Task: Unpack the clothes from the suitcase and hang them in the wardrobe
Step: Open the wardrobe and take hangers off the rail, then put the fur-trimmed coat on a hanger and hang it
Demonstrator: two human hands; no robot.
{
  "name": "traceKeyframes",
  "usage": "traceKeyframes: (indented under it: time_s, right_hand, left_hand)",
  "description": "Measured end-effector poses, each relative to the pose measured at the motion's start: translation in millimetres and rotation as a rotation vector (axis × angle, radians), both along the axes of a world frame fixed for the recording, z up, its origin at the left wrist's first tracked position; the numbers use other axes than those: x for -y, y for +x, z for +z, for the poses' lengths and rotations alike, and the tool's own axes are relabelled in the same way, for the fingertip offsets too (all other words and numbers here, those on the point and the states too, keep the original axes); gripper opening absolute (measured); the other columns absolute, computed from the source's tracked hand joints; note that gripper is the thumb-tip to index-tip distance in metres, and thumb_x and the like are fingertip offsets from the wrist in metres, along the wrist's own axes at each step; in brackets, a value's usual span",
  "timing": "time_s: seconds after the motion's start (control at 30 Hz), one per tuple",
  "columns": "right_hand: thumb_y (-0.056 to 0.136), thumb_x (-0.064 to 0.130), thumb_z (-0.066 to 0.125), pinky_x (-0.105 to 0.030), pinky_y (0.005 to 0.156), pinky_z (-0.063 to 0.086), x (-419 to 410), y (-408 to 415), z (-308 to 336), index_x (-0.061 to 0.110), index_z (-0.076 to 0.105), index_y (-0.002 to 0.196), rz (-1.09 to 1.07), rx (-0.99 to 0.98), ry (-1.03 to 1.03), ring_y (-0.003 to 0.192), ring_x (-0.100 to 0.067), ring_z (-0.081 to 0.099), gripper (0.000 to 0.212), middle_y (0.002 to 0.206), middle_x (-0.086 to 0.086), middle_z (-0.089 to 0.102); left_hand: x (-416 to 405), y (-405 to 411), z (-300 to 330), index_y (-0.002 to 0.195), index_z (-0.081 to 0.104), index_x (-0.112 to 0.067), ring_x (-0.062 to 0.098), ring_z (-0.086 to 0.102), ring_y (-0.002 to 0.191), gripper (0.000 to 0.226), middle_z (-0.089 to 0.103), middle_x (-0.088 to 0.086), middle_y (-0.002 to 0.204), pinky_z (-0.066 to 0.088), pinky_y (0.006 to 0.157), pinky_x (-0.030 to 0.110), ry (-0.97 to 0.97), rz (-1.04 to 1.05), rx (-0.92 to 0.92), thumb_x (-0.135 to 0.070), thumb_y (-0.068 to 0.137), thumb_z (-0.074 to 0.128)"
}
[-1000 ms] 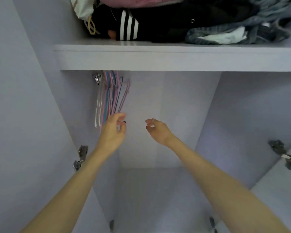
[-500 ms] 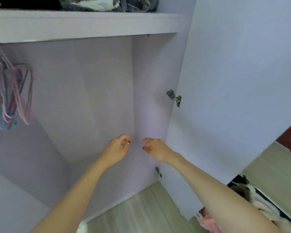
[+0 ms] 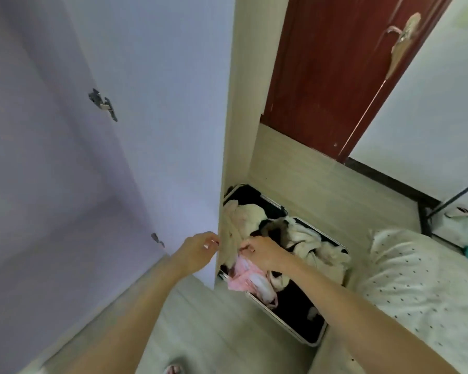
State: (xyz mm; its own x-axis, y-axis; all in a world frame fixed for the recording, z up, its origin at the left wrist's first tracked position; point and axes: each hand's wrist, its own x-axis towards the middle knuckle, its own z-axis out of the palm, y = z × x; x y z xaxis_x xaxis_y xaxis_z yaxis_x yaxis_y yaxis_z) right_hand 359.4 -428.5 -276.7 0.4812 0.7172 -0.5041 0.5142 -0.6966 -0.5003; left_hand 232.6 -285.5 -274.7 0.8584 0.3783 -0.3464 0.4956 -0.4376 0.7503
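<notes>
Two big surfaces take up most of the room from where I stand: the lilac wardrobe door (image 3: 157,76), swung open with its metal hinges (image 3: 103,103) showing, and the pale wooden floor (image 3: 308,168) running back to a dark red door (image 3: 322,71) with a brass handle (image 3: 401,41). On the right sits a bed with a white dotted cover (image 3: 416,279). Next to the bed, just beyond the edge of the wardrobe door, the black suitcase (image 3: 295,306) lies open on the floor. It is piled with clothes: cream and white pieces (image 3: 308,238) heaped toward the far side, dark ones among them, and a pink garment (image 3: 243,276) spilling over the near rim.

Both bare arms reach forward. The right hand (image 3: 262,252) is over the suitcase, fingers curled down into the pile right at the top of the pink garment; it seems to pinch fabric there, though I cannot tell which piece. A ring (image 3: 247,241) shows on one finger. The left hand (image 3: 197,249) hangs in front of the door's edge, fingers loosely bent, holding nothing, with its fingertips close to that edge.
</notes>
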Motion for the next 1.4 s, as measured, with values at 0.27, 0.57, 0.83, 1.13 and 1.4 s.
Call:
traceKeyframes:
  time_s: [0.27,0.57,0.83,1.13,1.4]
  right_hand:
    - [0.096,0.020,0.041,-0.030,0.096,0.043,60.3,98.7,-56.6,0.009,0.053,0.129,-0.245,-0.025,-0.038,0.116,-0.024,0.056,0.036,0.126,-0.009,0.060]
    - [0.098,0.021,0.037,-0.034,0.096,0.043,49.3,238.7,-205.9,0.013,0.048,0.132,-0.424,-0.073,-0.112,0.119,-0.030,0.052,0.037,0.127,-0.013,0.058]
    - [0.095,0.021,0.039,-0.041,0.098,0.042,36.0,306.8,-408.6,0.008,0.043,0.134,-0.446,-0.102,-0.205,0.121,-0.031,0.048,0.041,0.132,-0.013,0.053]
    - [0.095,0.034,0.049,-0.051,0.110,0.027,23.7,350.3,-595.6,0.012,0.008,0.150,-0.370,-0.081,-0.377,0.137,-0.030,0.028,0.072,0.145,-0.010,0.038]
    - [0.097,0.029,0.037,-0.031,0.066,0.038,21.2,348.1,-604.3,0.009,0.046,0.081,-0.479,-0.217,-0.288,0.093,-0.033,0.058,0.028,0.087,-0.010,0.057]
  left_hand:
    - [47.9,116.5,-56.7,0.116,0.059,-0.010,0.021,0.059,0.094,0.028,0.063,0.009,0.109,0.047,0.077,0.024,-0.060,-0.150,-0.103,-0.010,0.097,0.039]
    - [13.0,263.7,-212.2,0.106,0.058,-0.017,0.024,0.059,0.098,0.024,0.063,0.009,0.111,0.046,0.086,0.029,-0.113,-0.126,-0.223,-0.009,0.096,0.038]
    - [-3.3,333.4,-401.7,0.097,0.058,-0.027,0.026,0.062,0.096,0.024,0.064,0.005,0.112,0.047,0.084,0.029,-0.134,-0.070,-0.317,-0.011,0.094,0.039]
    - [-8.7,367.5,-556.0,0.118,0.057,-0.017,0.019,0.061,0.096,0.030,0.057,-0.005,0.105,0.043,0.071,0.020,-0.173,-0.005,-0.354,-0.014,0.097,0.036]
    - [-15.8,369.3,-557.4,0.115,0.058,-0.021,0.027,0.064,0.092,0.029,0.060,0.001,0.112,0.050,0.082,0.032,-0.146,-0.060,-0.410,-0.016,0.096,0.036]
